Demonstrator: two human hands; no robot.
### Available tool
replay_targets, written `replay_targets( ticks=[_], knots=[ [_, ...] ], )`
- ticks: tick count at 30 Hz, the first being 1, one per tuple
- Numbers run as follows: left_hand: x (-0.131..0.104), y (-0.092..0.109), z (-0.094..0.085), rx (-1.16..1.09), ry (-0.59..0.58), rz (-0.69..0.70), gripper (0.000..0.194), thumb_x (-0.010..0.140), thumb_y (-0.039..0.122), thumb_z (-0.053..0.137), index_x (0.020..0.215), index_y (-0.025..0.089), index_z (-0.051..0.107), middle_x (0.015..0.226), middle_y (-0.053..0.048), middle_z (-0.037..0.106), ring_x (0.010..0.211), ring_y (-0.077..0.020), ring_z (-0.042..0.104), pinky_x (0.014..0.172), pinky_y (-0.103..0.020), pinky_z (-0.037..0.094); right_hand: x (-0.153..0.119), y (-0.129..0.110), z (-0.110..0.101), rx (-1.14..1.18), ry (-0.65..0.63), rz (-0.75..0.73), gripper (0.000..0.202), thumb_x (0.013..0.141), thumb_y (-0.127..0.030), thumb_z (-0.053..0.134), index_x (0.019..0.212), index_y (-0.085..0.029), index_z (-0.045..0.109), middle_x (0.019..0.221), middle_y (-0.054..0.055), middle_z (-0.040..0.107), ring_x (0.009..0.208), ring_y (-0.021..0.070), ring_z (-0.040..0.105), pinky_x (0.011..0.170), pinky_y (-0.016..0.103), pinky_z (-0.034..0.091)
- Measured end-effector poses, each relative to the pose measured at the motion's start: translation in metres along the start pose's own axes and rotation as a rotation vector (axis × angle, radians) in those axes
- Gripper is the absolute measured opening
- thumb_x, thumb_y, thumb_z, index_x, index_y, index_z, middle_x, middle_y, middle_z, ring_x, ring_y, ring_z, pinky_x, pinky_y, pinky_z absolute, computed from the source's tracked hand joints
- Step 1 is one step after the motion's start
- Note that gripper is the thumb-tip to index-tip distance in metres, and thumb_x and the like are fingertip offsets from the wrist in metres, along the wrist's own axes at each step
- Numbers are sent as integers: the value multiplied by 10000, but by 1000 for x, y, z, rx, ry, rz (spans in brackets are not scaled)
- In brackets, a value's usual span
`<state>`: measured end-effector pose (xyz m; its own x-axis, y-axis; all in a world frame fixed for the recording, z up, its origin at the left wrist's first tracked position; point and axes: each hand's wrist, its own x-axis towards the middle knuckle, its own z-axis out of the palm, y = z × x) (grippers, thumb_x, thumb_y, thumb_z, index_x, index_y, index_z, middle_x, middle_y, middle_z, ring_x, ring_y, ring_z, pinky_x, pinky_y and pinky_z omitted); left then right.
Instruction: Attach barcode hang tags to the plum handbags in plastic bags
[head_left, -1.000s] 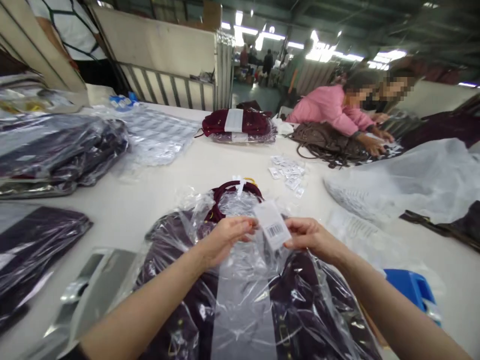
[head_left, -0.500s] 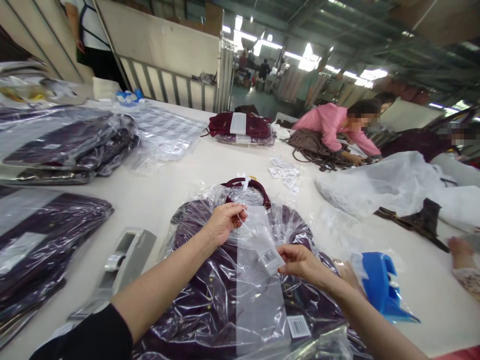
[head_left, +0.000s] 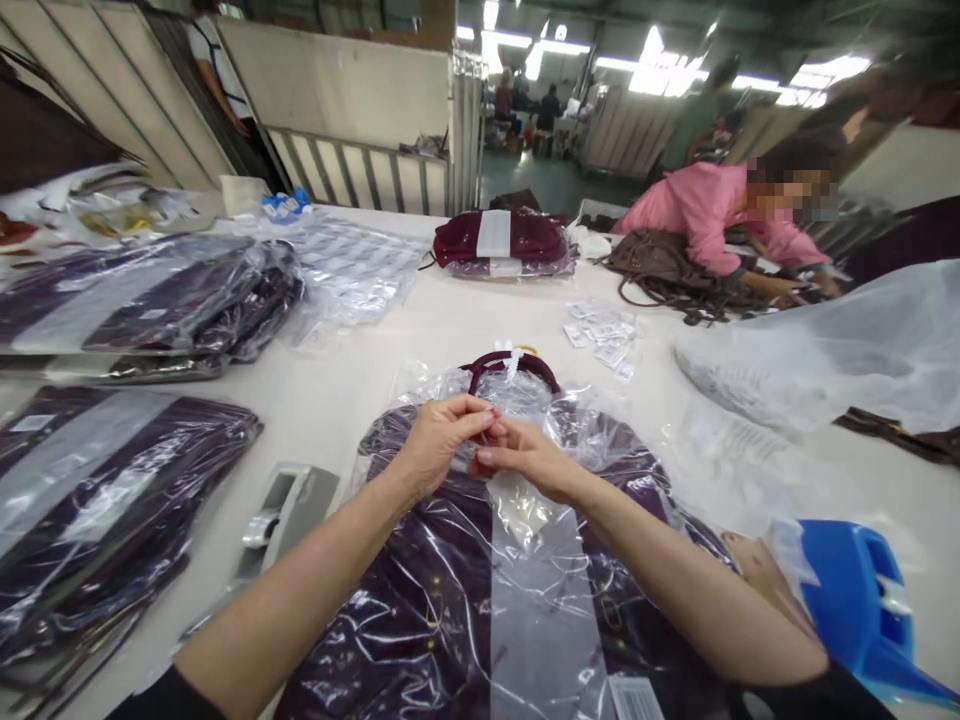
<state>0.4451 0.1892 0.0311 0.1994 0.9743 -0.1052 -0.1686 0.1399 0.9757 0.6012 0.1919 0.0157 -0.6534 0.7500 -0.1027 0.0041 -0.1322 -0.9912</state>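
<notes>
A dark purple handbag (head_left: pixel 420 590) in clear plastic lies in front of me, with a pale paper band (head_left: pixel 540 610) down its middle. Its handle (head_left: pixel 541 362) pokes out at the top, with a white tie around it. Above the bag, my left hand (head_left: pixel 446 435) and my right hand (head_left: pixel 529 460) meet, fingertips pinched together on the thin string of a tag. Below my right fingers hangs the clear-pouched tag (head_left: pixel 525 512); the string itself is mostly hidden by the fingers. A barcode label (head_left: pixel 634 697) sits on the plastic near the bottom edge.
Plastic-wrapped bags lie in stacks at the left (head_left: pixel 112 500). A grey tape dispenser (head_left: pixel 300 510) stands left of the bag, a blue dispenser (head_left: pixel 855 590) right. Loose tags (head_left: pixel 600 328) and wrapped bags (head_left: pixel 499 240) lie further back. A person in pink (head_left: pixel 697 210) bends over brown bags.
My right hand has let go of the tag's lower end and moved up and left to meet my left hand at the string. The view has shifted slightly.
</notes>
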Motion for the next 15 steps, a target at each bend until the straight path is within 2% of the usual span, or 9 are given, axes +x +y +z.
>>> replay_targets(
  ticks=[1, 3, 6, 8, 10, 12, 15],
  knots=[
    [9, 0, -4, 63, 2, 36, 168, 696, 313, 650, 745, 153, 647, 688, -14, 656, 635, -122, 574, 617, -244, 436, 4, 3, -2, 72, -13, 53, 351, 779, -442, 579, 945, -136, 535, 627, -15, 558, 573, 106, 525, 581, 248, 420],
    [32, -2, -12, 211, -21, 116, 211, 721, 344, 621, 821, 161, 653, 789, -23, 670, 741, -139, 589, 708, -256, 446, 9, 2, -13, 139, 19, 120, 326, 789, -449, 565, 788, -123, 555, 490, -59, 430, 437, 61, 395, 465, 196, 322],
    [70, -12, -20, 530, -125, 188, 288, 824, 353, 448, 964, 175, 625, 940, -40, 670, 894, -166, 588, 829, -284, 426, 21, -7, -38, 208, 187, 151, 294, 752, -411, 614, 737, -126, 543, 459, -93, 307, 392, 30, 257, 408, 165, 210],
    [87, -20, -23, 872, -226, 198, 299, 843, 328, 387, 915, 173, 632, 917, -60, 674, 894, -199, 600, 850, -322, 418, 32, -10, -50, 204, 324, 195, 232, 787, -352, 568, 736, -128, 536, 449, -99, 273, 381, 26, 213, 400, 161, 186],
    [90, -27, -26, 1244, -322, 206, 309, 841, 331, 381, 854, 159, 638, 882, -101, 675, 868, -250, 613, 839, -375, 420, 43, -4, -54, 119, 439, 302, 175, 824, -267, 495, 725, -128, 530, 438, -93, 277, 373, 31, 212, 394, 164, 183],
    [81, -31, -33, 1520, -374, 175, 360, 855, 334, 335, 883, 134, 633, 877, -157, 670, 864, -295, 618, 810, -419, 429, 47, 10, -50, 18, 481, 439, 148, 810, -180, 471, 679, -128, 516, 428, -79, 311, 372, 40, 246, 387, 171, 182],
    [54, -34, -49, 1716, -431, -32, 380, 845, 266, 304, 923, 94, 633, 902, -221, 658, 899, -333, 612, 790, -444, 439, 39, 35, -37, -20, 429, 550, 152, 766, -114, 480, 616, -131, 492, 415, -68, 332, 369, 48, 264, 380, 183, 159]
  ],
)
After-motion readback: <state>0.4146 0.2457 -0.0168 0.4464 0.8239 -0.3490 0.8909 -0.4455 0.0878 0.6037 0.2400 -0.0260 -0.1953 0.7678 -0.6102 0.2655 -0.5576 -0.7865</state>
